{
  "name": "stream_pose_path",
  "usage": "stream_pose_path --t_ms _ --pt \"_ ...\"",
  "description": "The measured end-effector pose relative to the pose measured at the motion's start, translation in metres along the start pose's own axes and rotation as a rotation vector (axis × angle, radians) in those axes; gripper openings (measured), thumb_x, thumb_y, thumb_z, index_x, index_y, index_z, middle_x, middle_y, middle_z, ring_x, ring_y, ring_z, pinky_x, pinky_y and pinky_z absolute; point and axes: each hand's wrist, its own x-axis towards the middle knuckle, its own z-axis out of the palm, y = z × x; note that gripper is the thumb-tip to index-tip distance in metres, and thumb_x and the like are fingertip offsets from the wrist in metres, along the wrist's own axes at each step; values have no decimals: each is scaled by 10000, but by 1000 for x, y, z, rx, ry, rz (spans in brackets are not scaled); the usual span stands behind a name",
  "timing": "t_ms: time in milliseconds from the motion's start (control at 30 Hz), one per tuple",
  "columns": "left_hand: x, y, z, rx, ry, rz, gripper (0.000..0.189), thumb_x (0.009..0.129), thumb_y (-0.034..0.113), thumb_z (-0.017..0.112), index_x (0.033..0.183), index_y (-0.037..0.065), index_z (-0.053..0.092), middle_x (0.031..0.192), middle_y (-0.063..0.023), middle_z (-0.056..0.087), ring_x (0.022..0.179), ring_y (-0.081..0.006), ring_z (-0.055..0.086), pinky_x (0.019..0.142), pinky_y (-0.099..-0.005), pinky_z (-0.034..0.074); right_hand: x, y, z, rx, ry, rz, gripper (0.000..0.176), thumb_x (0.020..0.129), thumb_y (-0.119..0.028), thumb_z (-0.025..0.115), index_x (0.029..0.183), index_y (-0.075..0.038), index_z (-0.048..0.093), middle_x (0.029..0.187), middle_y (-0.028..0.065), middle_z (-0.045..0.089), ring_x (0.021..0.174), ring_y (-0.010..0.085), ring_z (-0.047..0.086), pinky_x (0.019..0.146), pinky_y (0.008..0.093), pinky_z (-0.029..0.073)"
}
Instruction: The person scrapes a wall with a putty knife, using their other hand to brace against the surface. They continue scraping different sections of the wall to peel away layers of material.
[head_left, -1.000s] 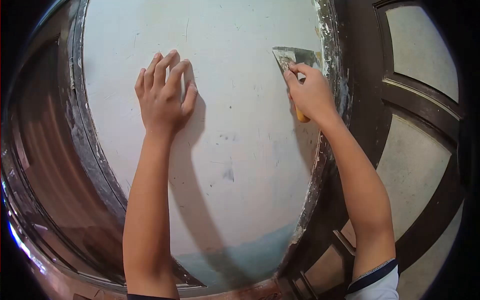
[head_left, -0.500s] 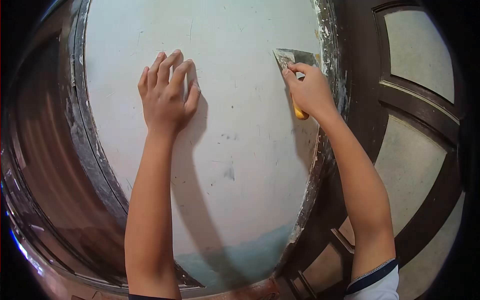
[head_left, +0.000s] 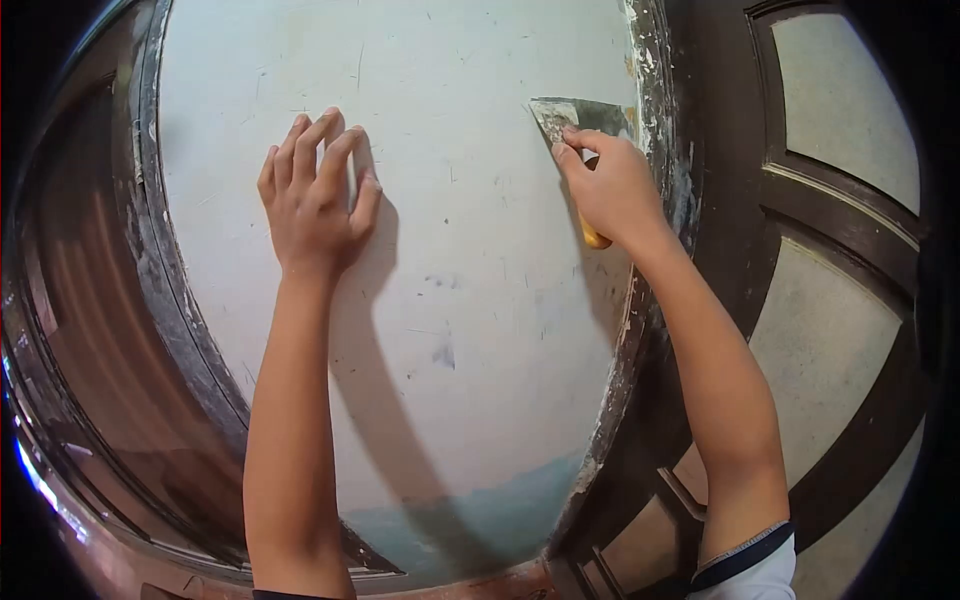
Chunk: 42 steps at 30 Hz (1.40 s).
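My left hand (head_left: 315, 195) rests on the pale wall (head_left: 480, 300), fingers spread and bent with the tips against the surface. My right hand (head_left: 615, 185) is closed around a putty knife (head_left: 556, 118) with a yellow handle (head_left: 594, 236) showing below the palm. Its wide blade is smeared with whitish material and lies near or against the wall, close to the right edge. A dark grey patch (head_left: 605, 117) shows beside the blade. Small scratches, nicks and dark smudges (head_left: 444, 352) mark the wall.
Dark, paint-flecked wooden frames border the wall at the left (head_left: 165, 220) and right (head_left: 650, 90). A brown door with pale panels (head_left: 825, 310) stands at the right. Brown curtain-like folds (head_left: 120, 320) appear at the left. The wall's bottom is bluish-green (head_left: 500, 510).
The putty knife and my right hand have shifted slightly left in view. My left hand appears a little further left and lower, while the wall marks have also shifted left.
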Motion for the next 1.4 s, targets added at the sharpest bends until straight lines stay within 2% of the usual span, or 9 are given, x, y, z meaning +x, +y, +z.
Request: stream_pose_path --t_ms 333,367,433,567,633,1000,1067,1200,1400 --pt "-14 3 -1 42 -23 -13 481 920 231 631 1401 222 649 1566 -13 551 1517 -278 427 1255 -464 242 -5 7 2 -22 -24 -10 376 1010 -302 628 1244 -32 744 1064 210 778 1015 414 732 907 468 572" --pt "-18 4 0 55 -32 -27 494 929 233 621 1422 224 636 1579 -16 538 1529 -279 406 1261 -464 229 -4 12 7 -73 14 -31 349 1013 -309 618 1208 -55 757 998 204 778 954 425 735 882 491 575" --pt "-20 6 -1 64 -54 -50 513 949 248 598 1461 233 612 1612 -13 501 1553 -271 363 1275 -465 199 1 2 6 -76 -7 -6 333 1015 -313 609 1177 -64 761 970 195 778 934 423 736 874 499 576" --pt "-22 5 1 77 -43 -48 505 953 259 594 1458 240 614 1610 -7 502 1548 -270 371 1275 -463 202 -1 1 5 -95 -5 -3 308 1020 -323 585 1087 -82 764 914 166 775 906 400 738 846 514 575" --pt "-23 6 2 65 3 -58 503 930 272 633 1433 286 624 1578 22 525 1518 -266 401 1268 -498 236 -3 1 5 -110 -7 6 308 1021 -326 579 1085 -89 766 921 162 777 908 397 739 843 515 575" --pt "-24 5 3 55 21 -60 492 920 276 649 1412 287 637 1563 23 541 1503 -266 421 1257 -489 260 -3 1 3 -165 -50 29 304 1031 -349 576 1120 -135 772 985 157 776 965 380 740 863 524 568" --pt "-24 5 4 77 17 -67 491 917 274 650 1408 283 640 1561 23 543 1503 -266 423 1258 -481 258 -6 7 5 -166 -6 -5 303 1032 -348 574 1125 -138 771 978 156 778 971 375 742 862 529 568" --pt "-24 6 2 79 21 -64 482 919 272 645 1400 271 646 1558 18 545 1504 -270 421 1259 -474 257 -1 0 2 -147 -54 2 294 1028 -348 577 1064 -129 769 940 143 779 934 378 741 855 521 564" --pt "-24 5 2 49 29 -56 482 921 265 644 1402 266 649 1554 7 552 1500 -274 436 1255 -475 259 -4 5 6 -119 14 6 292 1023 -345 574 986 -117 753 866 122 761 874 380 734 824 515 561"
